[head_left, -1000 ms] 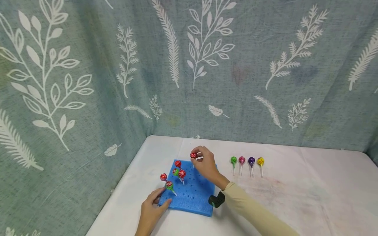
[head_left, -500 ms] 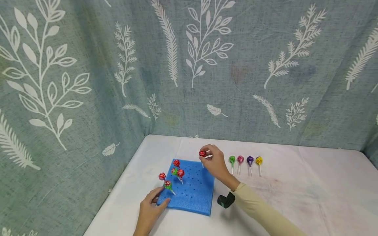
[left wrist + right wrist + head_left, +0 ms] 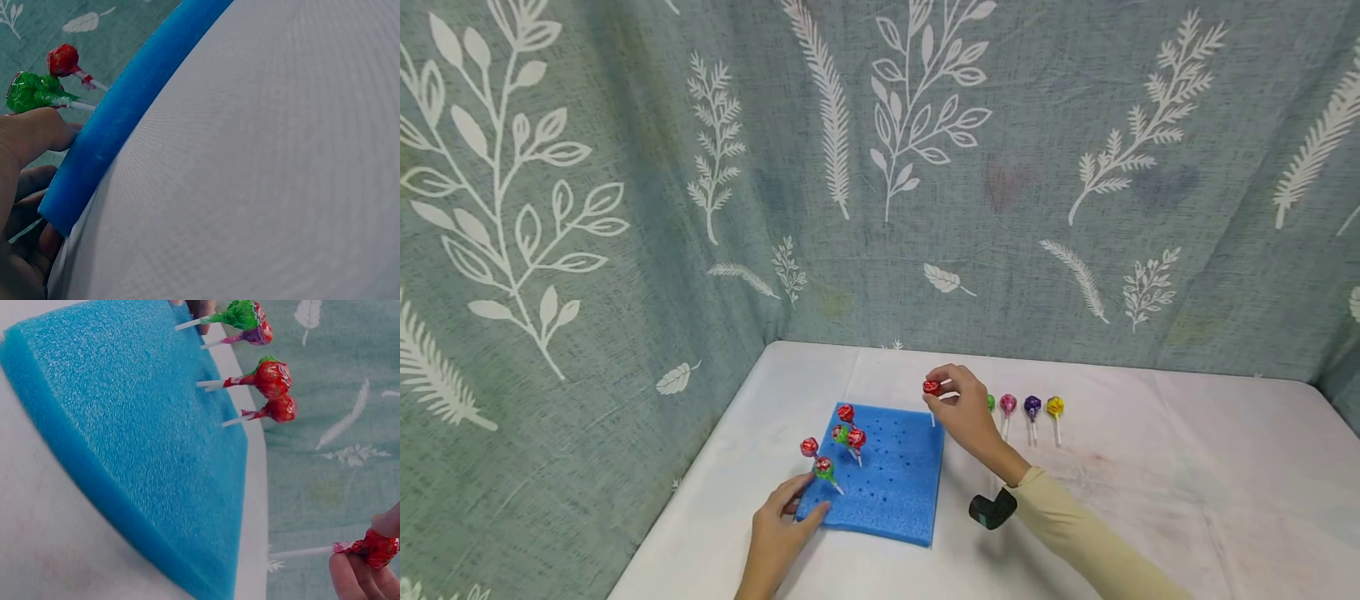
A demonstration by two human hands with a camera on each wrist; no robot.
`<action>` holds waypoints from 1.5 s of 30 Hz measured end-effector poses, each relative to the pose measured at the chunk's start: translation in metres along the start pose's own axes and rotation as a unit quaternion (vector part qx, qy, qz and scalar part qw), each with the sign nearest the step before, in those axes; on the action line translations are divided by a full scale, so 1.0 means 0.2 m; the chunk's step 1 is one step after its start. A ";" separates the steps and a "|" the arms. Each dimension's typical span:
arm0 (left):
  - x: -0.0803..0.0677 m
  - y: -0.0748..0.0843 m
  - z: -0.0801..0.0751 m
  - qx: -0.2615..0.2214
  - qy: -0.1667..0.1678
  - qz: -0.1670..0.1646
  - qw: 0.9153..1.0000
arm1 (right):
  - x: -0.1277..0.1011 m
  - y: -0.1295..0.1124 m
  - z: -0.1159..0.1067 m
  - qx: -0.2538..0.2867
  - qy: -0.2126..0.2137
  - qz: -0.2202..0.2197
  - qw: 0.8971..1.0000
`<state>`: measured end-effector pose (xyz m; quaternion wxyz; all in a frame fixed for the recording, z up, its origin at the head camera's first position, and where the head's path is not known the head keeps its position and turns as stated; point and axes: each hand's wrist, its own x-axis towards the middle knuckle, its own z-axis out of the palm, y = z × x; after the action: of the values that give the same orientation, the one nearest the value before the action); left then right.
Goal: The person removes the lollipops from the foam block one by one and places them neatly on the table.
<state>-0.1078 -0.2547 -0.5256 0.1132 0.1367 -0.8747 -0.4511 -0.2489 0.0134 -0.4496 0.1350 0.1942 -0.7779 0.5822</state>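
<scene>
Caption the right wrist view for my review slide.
A right hand grips a red lollipop by its head, near a blue foam block with other lollipops stuck in it.

On the surface (image 3: 1120, 525) lies the foam board (image 3: 902, 492), five lollipops (image 3: 856, 439) in its left part, left grip (image 3: 779, 527) at its near-left corner, right grip (image 3: 964, 413) with one lollipop (image 3: 931, 388) near its far-right corner, four others (image 3: 1032, 404) farther right.

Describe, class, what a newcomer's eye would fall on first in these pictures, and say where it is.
Probably the bright blue foam board on the white table, with five lollipops stuck into its left side. Next, perhaps, the red lollipop that the right hand holds near the board's far right corner. Behind everything hangs a grey-green curtain with white leaf prints.
</scene>
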 end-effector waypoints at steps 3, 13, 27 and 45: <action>0.00 0.01 0.00 0.002 0.000 0.000 1.000 | 0.00 0.00 -0.02 -0.005 0.000 0.003 1.000; -0.01 0.02 0.00 0.010 0.004 0.000 1.000 | -0.01 0.00 -0.10 0.002 0.005 0.011 1.000; 0.01 0.00 0.01 0.029 -0.003 -0.013 0.999 | -0.02 0.03 -0.18 -0.003 0.020 0.028 0.999; 0.00 0.00 0.01 0.035 -0.010 -0.011 0.999 | -0.03 0.07 -0.28 -0.018 0.041 0.055 0.997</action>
<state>-0.1089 -0.2532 -0.5259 0.0944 0.1451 -0.8895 -0.4228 -0.2516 0.0714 -0.4478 0.1380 0.1242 -0.7918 0.5818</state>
